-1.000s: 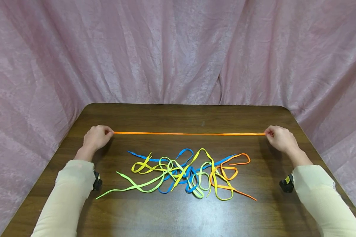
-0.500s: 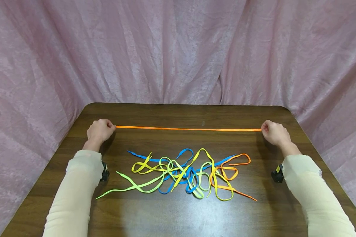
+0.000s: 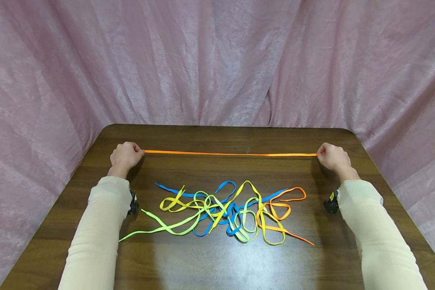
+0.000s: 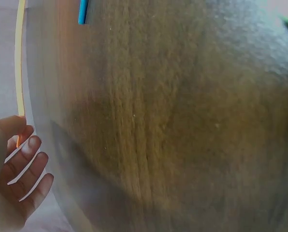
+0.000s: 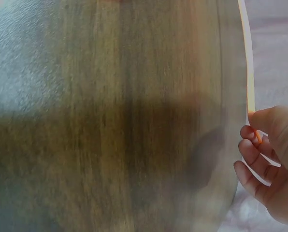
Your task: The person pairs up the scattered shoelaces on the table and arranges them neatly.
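Observation:
An orange shoelace (image 3: 224,154) is stretched nearly straight across the far part of the table. My left hand (image 3: 126,156) pinches its left end between thumb and forefinger. At the other end, my right hand (image 3: 334,157) pinches it the same way. In the left wrist view, a short orange tip sticks out below the left thumb (image 4: 11,126); the right wrist view has a similar tip under the right thumb (image 5: 272,121). Nearer than the stretched lace lies a loose tangle of blue (image 3: 203,229), yellow (image 3: 249,186), green (image 3: 181,232) and orange laces (image 3: 300,237).
The brown wooden table (image 3: 210,266) has rounded far corners. Behind and beside it hang pink curtains (image 3: 217,60). Dark wrist cameras sit at the left cuff (image 3: 133,203) and the right cuff (image 3: 331,202).
Both hands have moved away from me toward the table's far edge and slightly closer together, carrying the stretched orange shoelace along. The tangled laces have stayed in place.

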### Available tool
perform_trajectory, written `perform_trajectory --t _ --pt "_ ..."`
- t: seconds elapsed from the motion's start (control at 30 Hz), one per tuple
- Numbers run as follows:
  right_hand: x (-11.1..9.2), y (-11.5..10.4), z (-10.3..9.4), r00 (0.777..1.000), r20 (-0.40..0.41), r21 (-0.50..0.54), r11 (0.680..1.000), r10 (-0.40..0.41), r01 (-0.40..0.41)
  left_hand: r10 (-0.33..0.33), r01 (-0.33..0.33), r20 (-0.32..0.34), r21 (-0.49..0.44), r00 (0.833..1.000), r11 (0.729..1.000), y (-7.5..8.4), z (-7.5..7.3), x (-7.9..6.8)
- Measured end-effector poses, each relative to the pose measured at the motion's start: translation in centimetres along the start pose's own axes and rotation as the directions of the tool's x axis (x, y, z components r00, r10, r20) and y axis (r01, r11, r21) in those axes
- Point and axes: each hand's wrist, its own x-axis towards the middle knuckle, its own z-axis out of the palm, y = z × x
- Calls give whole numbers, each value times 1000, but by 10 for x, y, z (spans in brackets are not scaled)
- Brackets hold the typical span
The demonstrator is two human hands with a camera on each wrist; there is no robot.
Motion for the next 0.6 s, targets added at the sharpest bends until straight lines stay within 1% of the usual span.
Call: perform_trajectory --t 0.27,0.47,0.6 --pt "6 -1 3 999 20 -17 999 48 -48 -2 2 3 10 1000 1000 3 4 6" --pt "9 -4 4 993 53 -28 995 101 -100 -15 15 21 11 1000 1000 8 7 11" --pt "11 -4 6 991 61 -28 992 121 -120 -28 27 35 23 999 999 9 9 12"
